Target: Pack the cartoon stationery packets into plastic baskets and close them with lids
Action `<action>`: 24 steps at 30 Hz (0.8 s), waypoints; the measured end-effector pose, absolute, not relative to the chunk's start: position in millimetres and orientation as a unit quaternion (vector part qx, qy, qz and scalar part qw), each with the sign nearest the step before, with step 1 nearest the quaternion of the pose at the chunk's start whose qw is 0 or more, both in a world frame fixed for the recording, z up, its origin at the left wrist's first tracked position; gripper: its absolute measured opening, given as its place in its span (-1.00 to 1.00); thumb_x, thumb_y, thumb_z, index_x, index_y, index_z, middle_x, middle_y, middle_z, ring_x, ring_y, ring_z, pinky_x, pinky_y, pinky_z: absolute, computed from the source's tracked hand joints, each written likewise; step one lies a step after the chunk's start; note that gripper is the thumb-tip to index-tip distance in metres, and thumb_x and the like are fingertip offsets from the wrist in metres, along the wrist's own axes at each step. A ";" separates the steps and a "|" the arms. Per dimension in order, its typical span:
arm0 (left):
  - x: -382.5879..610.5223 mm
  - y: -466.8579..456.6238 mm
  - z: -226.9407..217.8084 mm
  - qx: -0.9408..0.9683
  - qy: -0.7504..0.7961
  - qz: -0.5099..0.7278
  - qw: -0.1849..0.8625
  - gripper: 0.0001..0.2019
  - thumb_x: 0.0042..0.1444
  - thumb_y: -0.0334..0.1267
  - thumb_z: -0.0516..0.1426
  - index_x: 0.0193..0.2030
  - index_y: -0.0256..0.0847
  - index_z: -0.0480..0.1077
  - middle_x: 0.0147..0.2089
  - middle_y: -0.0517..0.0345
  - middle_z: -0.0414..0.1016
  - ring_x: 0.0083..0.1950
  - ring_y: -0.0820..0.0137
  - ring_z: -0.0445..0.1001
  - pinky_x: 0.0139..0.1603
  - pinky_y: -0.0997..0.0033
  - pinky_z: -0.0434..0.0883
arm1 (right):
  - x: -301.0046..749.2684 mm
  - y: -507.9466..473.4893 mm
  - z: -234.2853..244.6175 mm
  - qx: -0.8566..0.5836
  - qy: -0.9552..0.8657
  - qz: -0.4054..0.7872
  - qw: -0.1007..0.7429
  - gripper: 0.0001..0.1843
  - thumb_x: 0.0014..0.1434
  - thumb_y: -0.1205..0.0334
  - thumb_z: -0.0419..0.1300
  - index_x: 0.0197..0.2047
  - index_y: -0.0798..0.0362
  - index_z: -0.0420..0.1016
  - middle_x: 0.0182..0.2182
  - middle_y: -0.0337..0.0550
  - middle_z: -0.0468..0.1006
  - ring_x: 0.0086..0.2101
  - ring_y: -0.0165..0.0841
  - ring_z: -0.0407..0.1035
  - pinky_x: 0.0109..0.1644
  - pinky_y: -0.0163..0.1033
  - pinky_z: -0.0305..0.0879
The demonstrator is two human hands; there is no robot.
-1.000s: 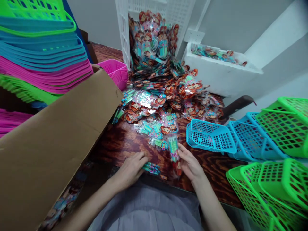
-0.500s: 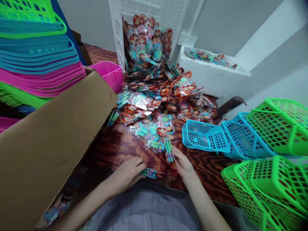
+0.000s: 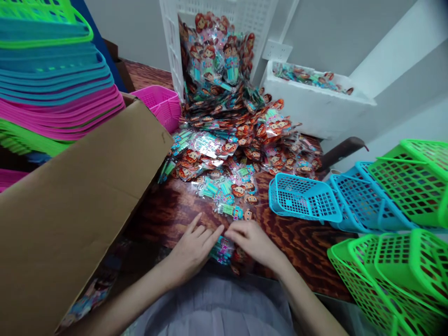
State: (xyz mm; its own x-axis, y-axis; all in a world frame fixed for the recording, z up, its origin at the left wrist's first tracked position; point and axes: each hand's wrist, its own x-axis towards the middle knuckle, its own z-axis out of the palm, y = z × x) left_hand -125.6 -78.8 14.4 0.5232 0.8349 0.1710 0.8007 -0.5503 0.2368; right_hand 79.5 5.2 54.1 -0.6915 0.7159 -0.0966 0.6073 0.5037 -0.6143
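My left hand and my right hand meet at the table's near edge over a small stack of cartoon-doll packets. The left hand's fingers lie stretched out and flat on the left end of the stack. My right hand covers the stack's right end with fingers curled down on a packet. Just beyond the hands lie loose packets. A large heap of the same packets spills from a tipped white crate across the dark wooden table.
A brown cardboard box flap slants at left, under stacks of green, blue and pink baskets. A blue basket lies on its side right of the hands, with nested blue and green baskets beyond. A white foam box holds more packets.
My right hand brought its packet leftward and down onto the stack under my left hand. The left hand's fingers have spread out flatter.
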 end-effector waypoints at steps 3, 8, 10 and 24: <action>-120.3 -76.3 19.3 0.879 0.466 0.076 0.069 -0.63 0.20 -0.45 0.02 0.15 -0.24 0.31 -0.07 0.04 0.43 -0.02 0.22 0.38 0.45 -0.16 -0.04 | 80.2 26.9 40.7 -0.491 -0.846 0.180 0.103 -0.77 0.23 0.32 0.20 -0.02 0.05 0.48 -0.06 -0.02 0.54 -0.04 -0.18 0.36 0.02 -0.12 0.24; -115.2 -79.2 23.2 0.872 0.476 0.042 0.107 -0.62 0.18 -0.51 0.00 0.14 -0.29 0.28 -0.01 -0.04 0.39 -0.01 0.19 0.35 0.15 0.08 0.35 | 85.7 30.4 16.4 -0.513 -0.829 0.209 0.074 -0.79 0.04 0.32 0.34 -0.22 0.06 0.47 -0.21 -0.10 0.55 -0.14 -0.18 0.38 -0.06 -0.12 0.26; -114.9 -80.5 24.4 0.867 0.483 0.033 0.118 -0.66 0.18 -0.52 -0.01 0.09 -0.27 0.30 -0.05 -0.03 0.39 -0.06 0.20 0.34 0.03 0.14 0.38 | 86.4 34.7 11.7 -0.526 -0.787 0.300 0.117 -0.87 0.07 0.23 0.30 -0.36 0.04 0.42 -0.41 -0.24 0.51 -0.31 -0.28 0.39 -0.20 -0.20 0.27; -119.3 -90.5 17.0 0.861 0.492 0.055 0.114 -0.65 0.23 -0.46 -0.01 0.15 -0.24 0.26 0.01 -0.03 0.36 -0.02 0.18 0.31 0.06 0.13 0.35 | 32.6 54.8 17.3 -0.487 -0.861 0.035 0.139 -0.70 0.18 0.43 0.11 -0.02 0.06 0.46 -0.10 0.05 0.40 -0.05 -0.10 0.23 0.07 -0.02 0.17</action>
